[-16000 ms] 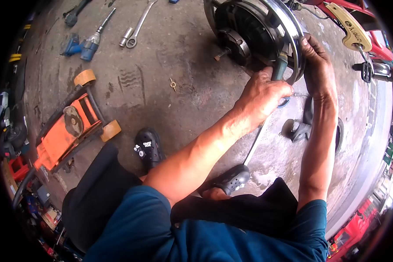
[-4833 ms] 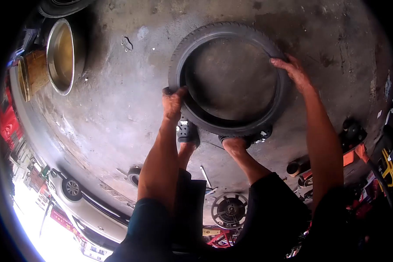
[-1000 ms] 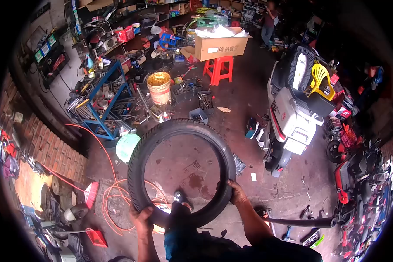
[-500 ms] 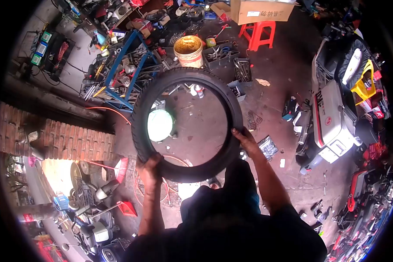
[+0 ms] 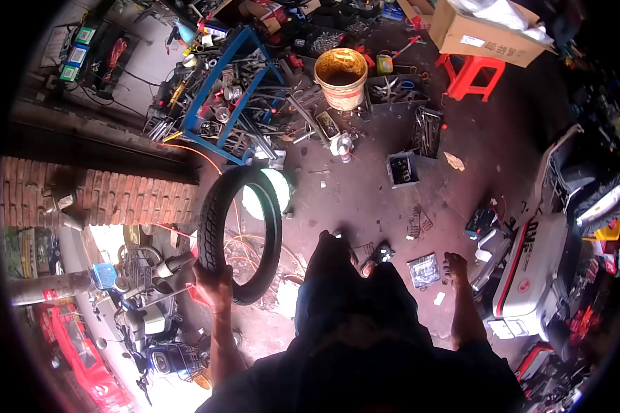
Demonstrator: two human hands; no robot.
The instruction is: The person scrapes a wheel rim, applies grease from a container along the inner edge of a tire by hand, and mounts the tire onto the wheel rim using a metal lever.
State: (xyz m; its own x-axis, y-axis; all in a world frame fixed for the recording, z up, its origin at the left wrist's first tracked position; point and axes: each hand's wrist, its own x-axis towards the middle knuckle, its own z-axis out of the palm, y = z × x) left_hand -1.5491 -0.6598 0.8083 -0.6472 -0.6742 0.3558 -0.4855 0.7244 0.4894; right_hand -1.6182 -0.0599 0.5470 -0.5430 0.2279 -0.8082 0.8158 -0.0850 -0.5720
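Observation:
A black motorcycle tire (image 5: 215, 220) hangs tilted at my left side, its tread facing left. My left hand (image 5: 215, 283) is closed around its lower left part. Well away from the tire, my right hand (image 5: 455, 267) is out at the right with its fingers loosely bent and nothing visible in them. Below that hand's left side, a small dark flat packet (image 5: 424, 271) lies on the floor. A bright whitish round object (image 5: 274, 196) shows partly behind the tire.
A blue metal rack (image 5: 217, 82) full of tools stands at the back left, beside a yellowish bucket (image 5: 341, 96). A red stool (image 5: 472, 79) bears a cardboard box (image 5: 486, 38). At the right is a white-and-red scooter (image 5: 530, 275). An orange hose (image 5: 293, 255) lies on the floor.
My right hand has let go of the tire and moved right and down. My left hand has swung the tire left and turned it more edge-on. The view has shifted.

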